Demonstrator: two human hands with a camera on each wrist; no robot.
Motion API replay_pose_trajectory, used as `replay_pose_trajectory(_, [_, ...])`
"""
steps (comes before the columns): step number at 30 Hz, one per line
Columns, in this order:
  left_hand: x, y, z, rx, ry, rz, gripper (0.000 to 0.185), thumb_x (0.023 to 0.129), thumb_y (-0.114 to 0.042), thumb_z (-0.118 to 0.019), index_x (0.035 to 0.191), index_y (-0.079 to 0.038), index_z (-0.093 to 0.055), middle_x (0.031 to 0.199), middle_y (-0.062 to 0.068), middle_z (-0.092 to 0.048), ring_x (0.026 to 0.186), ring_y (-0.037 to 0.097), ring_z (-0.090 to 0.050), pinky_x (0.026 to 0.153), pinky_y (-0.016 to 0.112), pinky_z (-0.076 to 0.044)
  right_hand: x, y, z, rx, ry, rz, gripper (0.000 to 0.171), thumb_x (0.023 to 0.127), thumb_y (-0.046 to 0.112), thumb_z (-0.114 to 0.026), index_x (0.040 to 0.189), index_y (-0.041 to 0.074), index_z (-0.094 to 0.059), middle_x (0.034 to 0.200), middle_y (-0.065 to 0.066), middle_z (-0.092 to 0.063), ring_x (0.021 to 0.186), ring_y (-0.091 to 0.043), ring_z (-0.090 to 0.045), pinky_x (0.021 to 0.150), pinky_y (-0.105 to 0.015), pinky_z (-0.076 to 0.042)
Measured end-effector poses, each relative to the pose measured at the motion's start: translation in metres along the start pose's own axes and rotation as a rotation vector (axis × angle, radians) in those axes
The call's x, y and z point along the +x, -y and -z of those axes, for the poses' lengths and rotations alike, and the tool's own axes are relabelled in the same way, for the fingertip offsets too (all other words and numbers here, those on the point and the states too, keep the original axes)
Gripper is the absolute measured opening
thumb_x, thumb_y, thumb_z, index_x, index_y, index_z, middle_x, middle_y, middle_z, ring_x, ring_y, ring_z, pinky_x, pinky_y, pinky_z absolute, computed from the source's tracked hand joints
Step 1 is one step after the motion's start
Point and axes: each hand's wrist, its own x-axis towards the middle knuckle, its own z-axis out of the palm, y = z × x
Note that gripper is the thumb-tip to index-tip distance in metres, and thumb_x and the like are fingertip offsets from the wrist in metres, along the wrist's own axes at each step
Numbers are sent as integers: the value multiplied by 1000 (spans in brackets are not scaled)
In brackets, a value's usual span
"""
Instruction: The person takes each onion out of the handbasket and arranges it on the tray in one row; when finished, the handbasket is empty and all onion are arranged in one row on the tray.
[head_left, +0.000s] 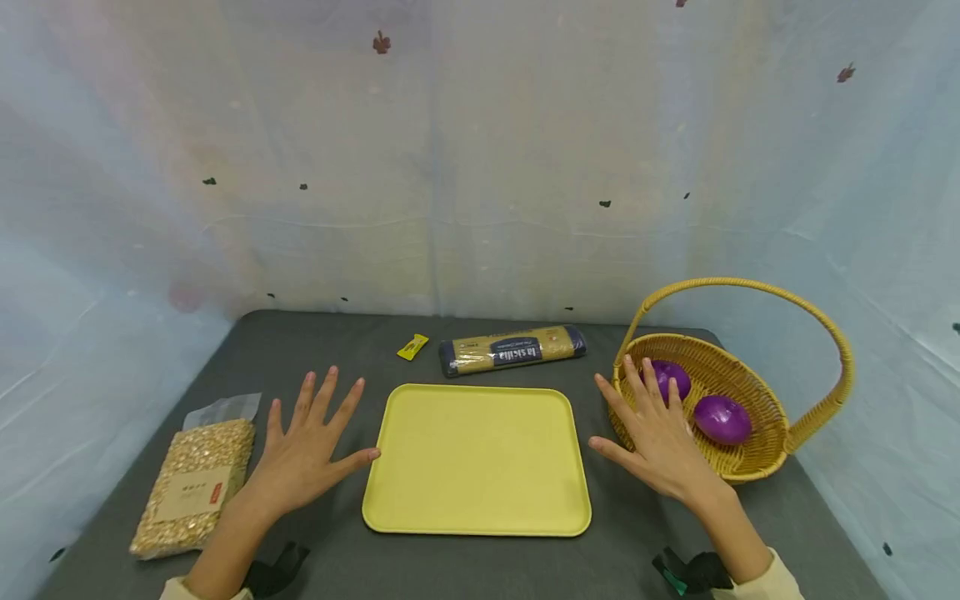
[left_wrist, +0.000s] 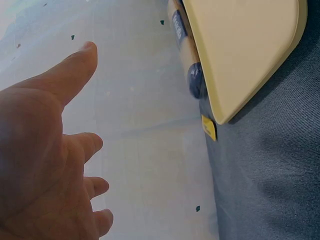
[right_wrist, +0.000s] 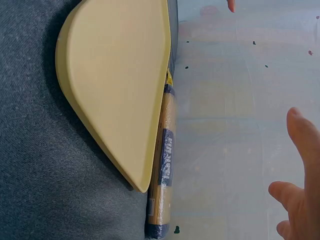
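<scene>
Both hands are held out with fingers spread, and neither holds anything. My left hand is between a clear bag of yellow grains and a yellow tray, its thumb tip by the tray's left rim. On the other side, my right hand overlaps the near-left part of a wicker basket in the head view. Inside that basket lie two shiny purple egg-shaped objects, one partly hidden behind my fingers. In the left wrist view, the left thumb points away from the palm.
Behind the tray lies a pack of spaghetti with a dark blue label. A small yellow wrapped packet sits to its left. The basket's tall arched handle rises at the right. A pale curtain surrounds the grey table.
</scene>
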Motion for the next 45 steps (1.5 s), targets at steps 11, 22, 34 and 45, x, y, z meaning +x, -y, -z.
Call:
replay_pose_trajectory(11, [0,0,0,-7,-7,-16,90,83,-65,-52,151,-28,-6,155,8,11,140,33,16,99,70,6,3,1,1,57,-28,35,80,86,52,-58,150,23,-20,156,-9,4,142,-31,10,108,-55,9])
replay_pose_trajectory(22, [2,2,-4,-256,-37,10,93,85,-56,-57,150,-29,4,144,26,-23,112,47,-48,70,54,-46,6,-2,4,261,-164,26,75,85,27,-68,147,18,-29,150,-12,-26,133,-34,-30,91,-58,-39])
replay_pose_trajectory(34, [6,7,-30,-478,-121,20,78,88,-35,-63,148,-8,-21,121,19,-49,80,18,-56,60,30,-44,6,-21,4,402,-335,16,68,81,8,-70,141,11,-39,130,-12,-46,109,-21,-50,93,-12,-33])
replay_pose_trajectory(45, [14,8,-53,-536,-63,70,52,87,-20,-67,132,-2,-48,108,16,-57,74,14,-53,57,29,-43,9,-29,13,419,-421,0,68,73,-9,-71,135,2,-44,125,-16,-49,103,-23,-53,84,-10,-42])
